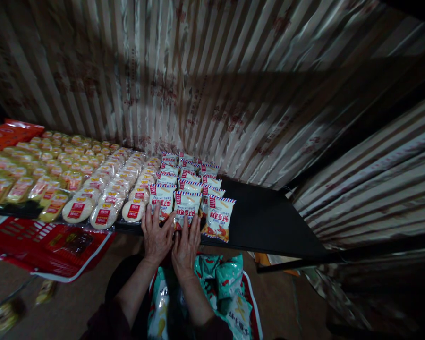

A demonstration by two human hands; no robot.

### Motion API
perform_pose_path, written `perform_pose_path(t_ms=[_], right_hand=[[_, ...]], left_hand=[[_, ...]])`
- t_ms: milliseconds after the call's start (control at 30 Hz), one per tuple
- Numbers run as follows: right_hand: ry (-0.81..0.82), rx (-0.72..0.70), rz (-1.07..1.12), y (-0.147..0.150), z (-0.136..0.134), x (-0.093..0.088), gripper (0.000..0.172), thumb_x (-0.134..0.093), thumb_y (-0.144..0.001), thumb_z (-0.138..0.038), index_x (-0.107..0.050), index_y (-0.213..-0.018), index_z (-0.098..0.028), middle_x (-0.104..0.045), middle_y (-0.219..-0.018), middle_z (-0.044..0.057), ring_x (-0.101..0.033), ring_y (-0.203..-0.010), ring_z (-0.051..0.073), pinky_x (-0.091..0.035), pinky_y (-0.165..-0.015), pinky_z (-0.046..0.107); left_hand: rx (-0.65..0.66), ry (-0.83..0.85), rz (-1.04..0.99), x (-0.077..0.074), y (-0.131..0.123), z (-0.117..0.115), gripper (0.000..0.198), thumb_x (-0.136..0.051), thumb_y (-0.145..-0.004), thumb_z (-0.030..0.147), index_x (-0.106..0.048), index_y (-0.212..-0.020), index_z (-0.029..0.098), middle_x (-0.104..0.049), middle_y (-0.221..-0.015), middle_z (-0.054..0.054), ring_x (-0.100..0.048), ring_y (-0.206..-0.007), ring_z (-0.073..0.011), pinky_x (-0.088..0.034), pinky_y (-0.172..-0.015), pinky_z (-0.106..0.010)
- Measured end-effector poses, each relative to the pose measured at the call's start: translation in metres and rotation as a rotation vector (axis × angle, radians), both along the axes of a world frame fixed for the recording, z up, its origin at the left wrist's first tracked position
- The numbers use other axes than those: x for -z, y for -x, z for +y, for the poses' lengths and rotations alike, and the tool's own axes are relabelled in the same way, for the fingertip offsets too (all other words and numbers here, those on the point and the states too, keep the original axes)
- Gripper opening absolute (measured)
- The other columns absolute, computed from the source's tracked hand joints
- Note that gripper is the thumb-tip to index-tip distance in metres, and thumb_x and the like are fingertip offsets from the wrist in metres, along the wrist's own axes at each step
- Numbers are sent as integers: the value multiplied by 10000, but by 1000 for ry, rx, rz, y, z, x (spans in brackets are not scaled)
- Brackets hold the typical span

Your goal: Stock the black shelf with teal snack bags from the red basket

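Observation:
My left hand [157, 238] rests its stretched fingers on the lower front of a white snack bag [163, 192] with a striped top edge. Beside it, my right hand [186, 246] has its fingers laid flat against the neighbouring snack bag [187, 200]. Neither hand is wrapped round a bag; the thumbs lie close together between them. A third front snack bag [218, 218] stands just right of my right hand. Behind these, more bags of the same kind stand upright in rows on the black shelf [258, 222].
Left of the bags lie rows of round wrapped rice crackers [78, 209] and yellow-wrapped snacks [53, 205]. Below the shelf are a basket [255, 302] of green snack bags [230, 276] and a red package [56, 248]. A corrugated wall [198, 85] stands behind.

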State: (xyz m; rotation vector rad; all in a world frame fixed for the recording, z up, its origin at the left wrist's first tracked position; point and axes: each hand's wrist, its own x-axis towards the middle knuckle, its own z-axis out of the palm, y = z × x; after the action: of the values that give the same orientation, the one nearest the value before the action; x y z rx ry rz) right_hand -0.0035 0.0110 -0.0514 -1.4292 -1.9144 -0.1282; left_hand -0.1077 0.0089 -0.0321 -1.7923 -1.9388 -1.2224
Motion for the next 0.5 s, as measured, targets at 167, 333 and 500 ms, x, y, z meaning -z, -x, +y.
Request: perform_pose_path(t_ms=[167,333,500], right_hand=[[13,17,-9,-1,4,-4,617,-328,-943,-232,-27,-1481,-236,-83,-1555,135,-108,-1420,292,-314,-1037,542],[18,12,-17,0,9,-6,630,-326,-945,-262,2,-1481,-220,-36,-1560,133,-102,-1418,307,-325,-1031,542],[16,23,-38,2,13,-3,638,-338,-940,-258,-3,-1482,-222,-22,-1561,128,-93,-1417,309,-317,-1038,548]], left_hand=[[-3,4,-33,-2,0,1,382,-529,-855,252,-580,-1231,299,-250,-1523,-71,-153,-1409,-326,-187,-1099,-548],[-13,4,-21,1,0,2,393,-504,-862,223,-569,-1246,273,-293,-1505,-85,-154,-1411,-317,-200,-1096,-543],[-10,-11,-20,1,0,1,378,-511,-853,217,-594,-1217,273,-306,-1499,-88,-158,-1409,-320,-211,-1090,-546]])
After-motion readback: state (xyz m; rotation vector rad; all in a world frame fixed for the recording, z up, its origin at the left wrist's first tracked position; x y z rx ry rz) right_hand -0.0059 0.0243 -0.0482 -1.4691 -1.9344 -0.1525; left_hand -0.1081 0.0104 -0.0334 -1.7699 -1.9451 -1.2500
